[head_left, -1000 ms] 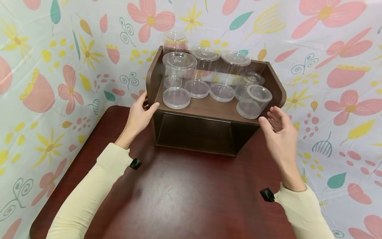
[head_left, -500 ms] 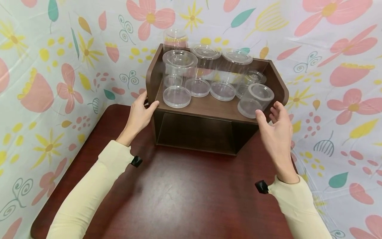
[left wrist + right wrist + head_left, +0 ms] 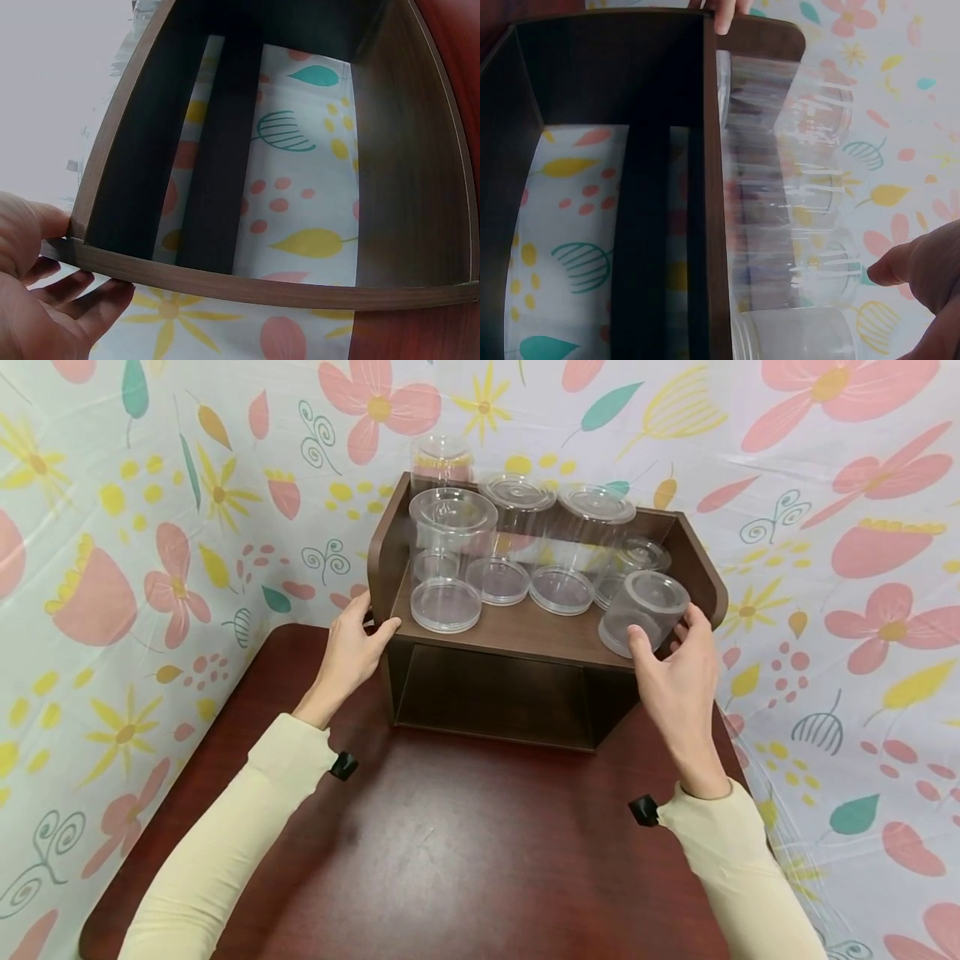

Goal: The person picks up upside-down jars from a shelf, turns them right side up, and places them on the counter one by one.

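A dark brown two-tier shelf (image 3: 510, 635) stands on the table with several clear round plastic jars on its upper board. My left hand (image 3: 351, 642) grips its left side panel, thumb at the front edge of the board and fingers around the outside, as the left wrist view shows of the hand (image 3: 37, 281) too. At the right front, a short clear jar (image 3: 633, 610) has my right hand (image 3: 681, 681) spread about it, thumb before it and fingers at its right side. In the right wrist view the thumb (image 3: 892, 266) stands out from the jar (image 3: 799, 334).
Taller jars stand to the left, among them a front jar (image 3: 446, 568) near the left panel; another short jar (image 3: 641, 556) is at the back right. The shelf's lower compartment shows an open back (image 3: 307, 172). A flowered cloth (image 3: 810, 568) hangs around the dark red table (image 3: 450, 843).
My right hand has moved left and inward, from beside the shelf's right end to around the short jar. The left hand has stayed on the side panel.
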Motion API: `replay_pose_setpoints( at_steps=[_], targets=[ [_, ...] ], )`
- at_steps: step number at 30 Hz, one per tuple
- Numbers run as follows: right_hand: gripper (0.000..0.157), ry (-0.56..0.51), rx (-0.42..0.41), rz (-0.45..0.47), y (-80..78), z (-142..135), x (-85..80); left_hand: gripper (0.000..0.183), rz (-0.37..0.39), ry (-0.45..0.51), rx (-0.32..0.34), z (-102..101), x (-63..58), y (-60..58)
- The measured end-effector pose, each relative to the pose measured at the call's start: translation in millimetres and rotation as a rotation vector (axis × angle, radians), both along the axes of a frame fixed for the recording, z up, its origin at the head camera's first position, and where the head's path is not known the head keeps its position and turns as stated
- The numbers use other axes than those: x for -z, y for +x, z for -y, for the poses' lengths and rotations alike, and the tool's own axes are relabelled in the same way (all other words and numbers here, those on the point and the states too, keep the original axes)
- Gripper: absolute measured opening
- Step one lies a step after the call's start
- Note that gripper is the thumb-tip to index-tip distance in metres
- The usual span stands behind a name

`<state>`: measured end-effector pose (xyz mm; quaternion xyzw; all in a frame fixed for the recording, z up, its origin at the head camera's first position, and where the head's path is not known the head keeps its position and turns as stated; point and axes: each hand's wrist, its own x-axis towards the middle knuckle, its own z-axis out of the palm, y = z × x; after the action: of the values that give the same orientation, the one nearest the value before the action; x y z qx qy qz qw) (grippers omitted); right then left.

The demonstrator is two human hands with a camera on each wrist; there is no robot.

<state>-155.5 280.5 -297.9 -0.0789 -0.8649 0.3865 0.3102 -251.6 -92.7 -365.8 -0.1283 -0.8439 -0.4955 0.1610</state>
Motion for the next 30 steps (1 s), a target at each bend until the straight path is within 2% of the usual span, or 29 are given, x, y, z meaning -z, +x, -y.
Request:
replay_pose_setpoints(
  at_steps=[8, 19, 30],
  targets=[
    [0.074, 0.045, 0.012, -0.038, -11.4, 3.5, 1.7, 0.04, 0.0, 0.012, 0.006, 0.9, 1.0, -0.7],
    [0.084, 0.086, 0.04, 0.078, -27.8, 2.0, -2.0, 0.041, 0.008, 0.041, 0.022, 0.5, 3.1, -0.7],
    [0.094, 0.071, 0.046, 0.108, -47.3, 1.7, -5.5, 0.042, 0.006, 0.049, 0.019, 0.6, 4.0, -1.2]
  ],
)
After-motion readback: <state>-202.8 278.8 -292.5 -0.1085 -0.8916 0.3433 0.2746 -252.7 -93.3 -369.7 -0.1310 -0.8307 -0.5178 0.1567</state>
